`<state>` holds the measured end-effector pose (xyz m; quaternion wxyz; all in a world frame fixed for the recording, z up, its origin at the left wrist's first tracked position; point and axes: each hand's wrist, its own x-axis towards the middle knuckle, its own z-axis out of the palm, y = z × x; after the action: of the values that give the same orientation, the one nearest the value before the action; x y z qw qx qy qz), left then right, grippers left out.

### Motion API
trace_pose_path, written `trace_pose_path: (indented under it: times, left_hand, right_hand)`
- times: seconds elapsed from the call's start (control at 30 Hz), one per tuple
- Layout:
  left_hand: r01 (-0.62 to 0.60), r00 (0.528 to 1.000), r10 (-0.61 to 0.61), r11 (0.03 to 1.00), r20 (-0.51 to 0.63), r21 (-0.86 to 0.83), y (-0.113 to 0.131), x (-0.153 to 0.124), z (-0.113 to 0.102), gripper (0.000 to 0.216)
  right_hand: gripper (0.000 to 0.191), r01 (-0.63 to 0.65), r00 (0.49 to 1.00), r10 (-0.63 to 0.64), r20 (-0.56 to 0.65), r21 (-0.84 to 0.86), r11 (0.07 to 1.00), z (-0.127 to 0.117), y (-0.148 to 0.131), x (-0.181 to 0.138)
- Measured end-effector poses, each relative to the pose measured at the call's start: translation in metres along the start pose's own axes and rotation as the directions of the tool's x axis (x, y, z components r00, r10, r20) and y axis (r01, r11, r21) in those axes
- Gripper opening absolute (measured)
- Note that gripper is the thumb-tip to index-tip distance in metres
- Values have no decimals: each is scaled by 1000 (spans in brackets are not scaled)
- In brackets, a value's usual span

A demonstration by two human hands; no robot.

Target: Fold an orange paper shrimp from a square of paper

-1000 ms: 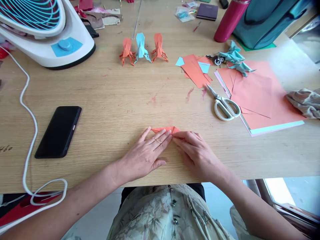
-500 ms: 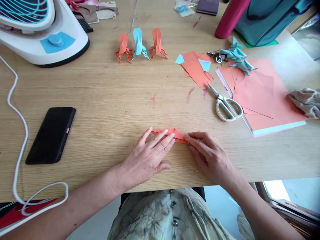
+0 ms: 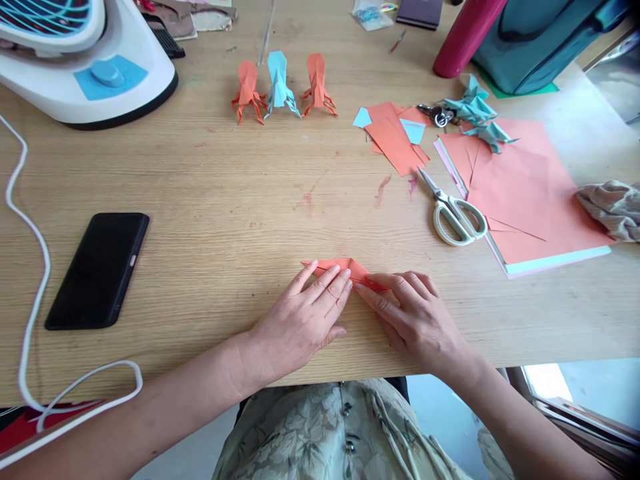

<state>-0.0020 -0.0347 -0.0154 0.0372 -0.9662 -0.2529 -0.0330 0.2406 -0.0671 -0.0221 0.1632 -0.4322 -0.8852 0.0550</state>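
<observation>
A narrow strip of folded orange origami paper (image 3: 356,269) lies on the table near its front edge, with a small peak along its top side. My left hand (image 3: 300,317) rests flat on the left and middle part of it, fingers stretched out and thumb apart. At the right end, my right hand (image 3: 413,313) holds the paper between thumb and index finger, the other fingers curled. The fingers of both hands hide part of the paper's lower edge.
Three paper squids, among them a blue one (image 3: 278,83), stand at the back. Scissors (image 3: 459,217), paper scraps (image 3: 395,140) and a stack of orange sheets (image 3: 560,200) are on the right. A phone (image 3: 97,270), white cable (image 3: 37,240) and fan (image 3: 130,100) occupy the left.
My right hand's thumb and index finger have slid left along the lower edge of the folded paper. My left hand stays flat on it, its fingers slightly closer together.
</observation>
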Motion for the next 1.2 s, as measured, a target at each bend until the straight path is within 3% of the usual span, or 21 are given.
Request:
trace_pose_path:
  times: [0.2,0.53,0.77,0.93,1.2]
  left_hand:
    - [-1,1000,1,1000,-1,25,0,0,2,64]
    - [21,999,-21,1000,-32,9,4,2,2,63]
    - [58,998,-58,992,-3,-110,1,-3,4,64]
    - [77,997,-74,992,31,-97,5,-1,3,64]
    - [72,997,-70,995,27,-75,5,1,2,64]
  right_hand:
    - [50,46,999,-43,30,-88,995,-5,-2,3]
    - [39,30,999,-22,47,-178,984,-6,-12,8]
    - [48,-74,996,71,-49,-58,996,-5,5,-7]
    - [48,-141,989,142,-30,44,989,-3,9,-9]
    - [39,-185,980,189,-68,70,980,2,6,-7]
